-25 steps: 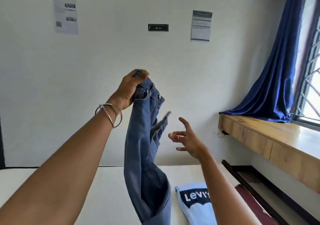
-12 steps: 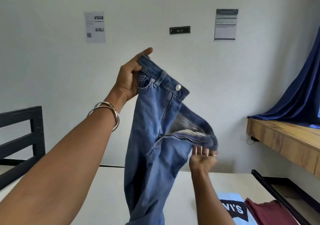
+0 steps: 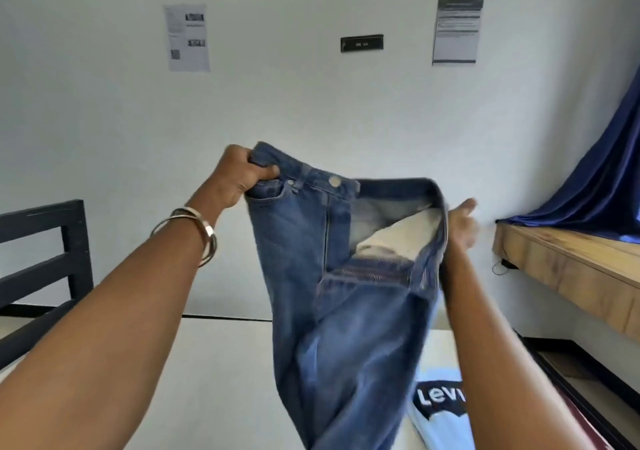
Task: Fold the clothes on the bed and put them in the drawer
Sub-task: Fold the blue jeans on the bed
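A pair of blue jeans (image 3: 332, 297) hangs in the air above the white bed (image 3: 221, 380), waistband up, fly open, front toward me. My left hand (image 3: 242, 175) grips the left corner of the waistband at the pocket. My right hand (image 3: 462, 222) holds the right side of the waistband, mostly hidden behind the denim, thumb showing. The legs hang down out of frame. A light blue folded T-shirt (image 3: 446, 422) with a dark logo lies on the bed under my right forearm.
A maroon garment (image 3: 585, 429) lies at the bed's right edge. A dark bed frame rail (image 3: 568, 377) runs along the right; a black headboard (image 3: 48, 259) stands at left. A wooden ledge (image 3: 568, 269) with a blue curtain (image 3: 602, 172) is on the right wall.
My right hand has gone from free to holding the jeans' waistband and pulled it out to the right. My left hand lowered, and the waistband now spreads between both hands.
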The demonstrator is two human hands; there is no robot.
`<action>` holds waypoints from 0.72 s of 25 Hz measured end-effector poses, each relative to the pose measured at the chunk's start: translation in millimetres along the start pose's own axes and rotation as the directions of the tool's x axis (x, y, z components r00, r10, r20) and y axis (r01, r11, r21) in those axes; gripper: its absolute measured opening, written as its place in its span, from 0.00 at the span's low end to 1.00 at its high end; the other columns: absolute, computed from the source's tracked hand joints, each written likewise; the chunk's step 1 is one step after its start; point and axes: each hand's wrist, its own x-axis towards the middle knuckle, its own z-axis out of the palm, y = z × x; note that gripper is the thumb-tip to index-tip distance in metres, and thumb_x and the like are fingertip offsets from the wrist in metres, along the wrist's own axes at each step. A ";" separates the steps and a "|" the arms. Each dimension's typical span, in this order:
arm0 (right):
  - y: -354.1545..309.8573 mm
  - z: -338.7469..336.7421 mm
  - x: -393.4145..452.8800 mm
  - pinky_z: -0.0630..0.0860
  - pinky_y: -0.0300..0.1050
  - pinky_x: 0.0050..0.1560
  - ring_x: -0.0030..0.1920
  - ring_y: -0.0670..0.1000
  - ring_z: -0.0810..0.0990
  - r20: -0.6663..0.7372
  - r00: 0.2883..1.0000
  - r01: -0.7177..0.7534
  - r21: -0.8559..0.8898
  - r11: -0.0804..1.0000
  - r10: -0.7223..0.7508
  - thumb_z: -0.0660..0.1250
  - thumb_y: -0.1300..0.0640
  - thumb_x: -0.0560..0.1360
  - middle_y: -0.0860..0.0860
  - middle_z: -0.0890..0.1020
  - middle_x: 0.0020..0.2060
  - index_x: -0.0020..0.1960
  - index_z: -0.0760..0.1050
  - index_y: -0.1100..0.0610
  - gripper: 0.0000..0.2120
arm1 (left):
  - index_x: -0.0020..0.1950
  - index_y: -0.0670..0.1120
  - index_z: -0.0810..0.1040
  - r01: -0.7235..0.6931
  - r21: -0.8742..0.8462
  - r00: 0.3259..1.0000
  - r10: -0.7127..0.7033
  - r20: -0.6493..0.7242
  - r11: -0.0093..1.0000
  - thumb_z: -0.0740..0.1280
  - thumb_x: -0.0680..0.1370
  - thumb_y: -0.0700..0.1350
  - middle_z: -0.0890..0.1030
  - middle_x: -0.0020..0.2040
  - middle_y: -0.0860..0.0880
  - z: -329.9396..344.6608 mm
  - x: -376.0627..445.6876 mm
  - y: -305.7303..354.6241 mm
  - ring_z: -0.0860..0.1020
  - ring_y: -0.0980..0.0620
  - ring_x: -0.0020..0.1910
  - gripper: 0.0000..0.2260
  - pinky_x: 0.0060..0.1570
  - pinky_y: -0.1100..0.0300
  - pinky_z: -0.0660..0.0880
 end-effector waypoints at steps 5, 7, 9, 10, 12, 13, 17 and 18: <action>-107.3 11.6 -50.8 0.81 0.45 0.40 0.40 0.53 0.84 0.361 0.816 0.425 0.154 0.892 -0.451 0.54 0.26 0.68 0.55 0.84 0.38 0.53 0.83 0.56 0.37 | 0.47 0.44 0.82 -0.003 -0.154 0.985 -0.024 -0.170 0.988 0.75 0.72 0.41 0.84 0.47 0.45 16.0 2.4 -10.4 0.82 0.47 0.46 0.06 0.50 0.52 0.80; -98.3 1.0 -30.5 0.82 0.53 0.49 0.46 0.57 0.84 0.537 0.714 0.338 0.298 0.893 -0.450 0.61 0.27 0.62 0.61 0.83 0.45 0.69 0.74 0.55 0.45 | 0.50 0.45 0.80 -0.027 -0.261 0.995 0.001 -0.100 0.965 0.70 0.76 0.40 0.84 0.46 0.48 30.6 1.6 -6.6 0.82 0.49 0.46 0.03 0.47 0.55 0.80; -89.3 -10.9 -17.2 0.82 0.52 0.52 0.47 0.57 0.84 0.703 0.563 0.200 0.393 0.897 -0.434 0.75 0.39 0.64 0.61 0.84 0.46 0.77 0.61 0.58 0.49 | 0.49 0.47 0.80 0.012 -0.235 0.995 -0.036 -0.097 0.972 0.69 0.76 0.43 0.83 0.46 0.48 36.7 7.2 -13.7 0.82 0.48 0.47 0.03 0.49 0.53 0.80; -85.6 -16.8 -14.6 0.81 0.52 0.54 0.49 0.57 0.84 0.782 0.463 0.177 0.380 0.908 -0.418 0.79 0.47 0.65 0.63 0.84 0.48 0.78 0.58 0.60 0.50 | 0.49 0.47 0.81 0.044 -0.155 0.988 -0.066 -0.136 0.987 0.70 0.75 0.46 0.83 0.47 0.48 37.8 11.2 -20.0 0.81 0.47 0.49 0.05 0.52 0.51 0.79; -81.0 -16.5 -8.6 0.81 0.50 0.54 0.50 0.57 0.84 0.824 0.459 0.238 0.244 0.940 -0.331 0.84 0.55 0.59 0.62 0.84 0.52 0.74 0.66 0.63 0.49 | 0.53 0.45 0.79 0.116 0.040 0.964 -0.103 -0.245 0.993 0.72 0.73 0.51 0.82 0.49 0.48 44.3 12.2 -28.4 0.79 0.47 0.49 0.13 0.52 0.53 0.77; -77.9 -14.9 -8.9 0.82 0.47 0.50 0.48 0.55 0.85 0.822 0.495 0.312 0.134 0.941 -0.282 0.86 0.54 0.55 0.59 0.85 0.50 0.68 0.75 0.62 0.44 | 0.54 0.43 0.78 0.123 0.126 0.953 -0.082 -0.292 0.984 0.72 0.73 0.52 0.80 0.49 0.48 49.2 9.1 -28.3 0.77 0.47 0.49 0.15 0.49 0.55 0.75; -71.2 -6.1 -7.9 0.80 0.43 0.37 0.35 0.49 0.83 0.524 0.783 0.448 -0.099 0.888 -0.336 0.83 0.41 0.55 0.52 0.85 0.35 0.39 0.84 0.56 0.23 | 0.52 0.46 0.81 0.086 0.007 0.956 -0.080 -0.282 0.996 0.76 0.69 0.53 0.82 0.48 0.50 47.8 1.9 -27.9 0.79 0.50 0.47 0.17 0.49 0.57 0.76; -71.7 -4.6 -6.5 0.80 0.45 0.39 0.36 0.50 0.83 0.442 0.821 0.434 -0.072 0.898 -0.362 0.79 0.42 0.63 0.52 0.85 0.36 0.40 0.83 0.56 0.18 | 0.50 0.46 0.82 0.090 -0.109 0.975 -0.110 -0.196 0.990 0.78 0.68 0.51 0.84 0.48 0.49 43.9 0.1 -26.5 0.81 0.50 0.47 0.15 0.48 0.57 0.78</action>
